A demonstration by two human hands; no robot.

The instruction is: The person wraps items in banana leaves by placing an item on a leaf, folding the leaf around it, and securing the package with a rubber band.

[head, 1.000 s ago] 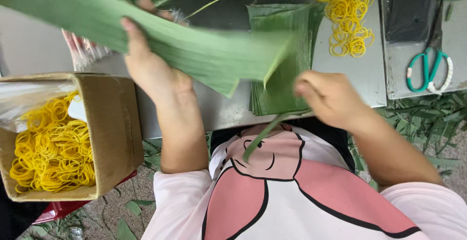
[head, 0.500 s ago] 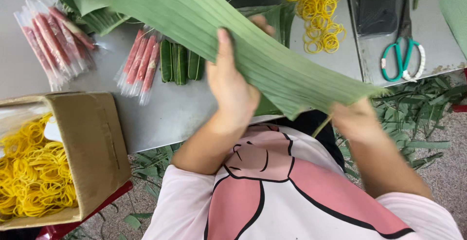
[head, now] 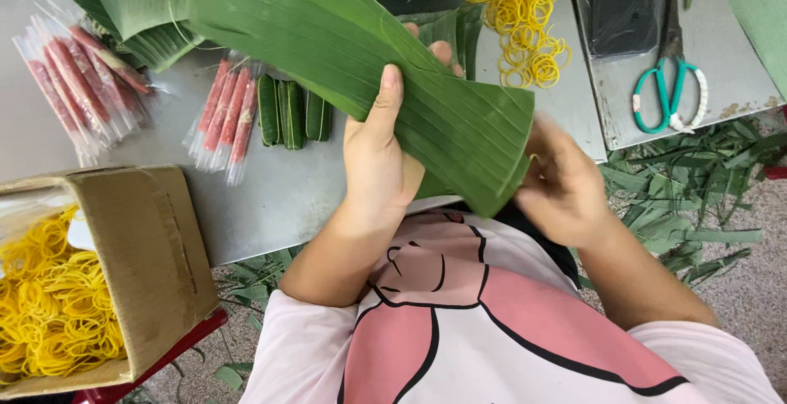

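Head view, hands
Left hand: closed on the long broad green ribbed leaf; thumb flat on the upper face, fingertips showing past the far edge.
Right hand: pinched on the near cut end of the same leaf; fingers together at the leaf's corner, partly blurred.
Leaf position: held in the air above the near edge of the grey metal table, running from upper left down to the right hand, just in front of the pink and white shirt.

Head view, table
Behind left hand: three small dark green leaf-wrapped rolls, lying side by side.
Left of rolls: clear packets of red sausage sticks, touching the rolls; a second fan of the same packets farther left.
Far edge: stacked green leaves, partly under the held leaf.
Upper centre: loose pile of yellow rubber bands.
Upper right: teal-handled scissors, beside a flat black rectangular object.

Head view, surroundings
Lower left: open brown cardboard box holding yellow rubber bands.
Floor, right: green leaf trimmings, scattered below the table.
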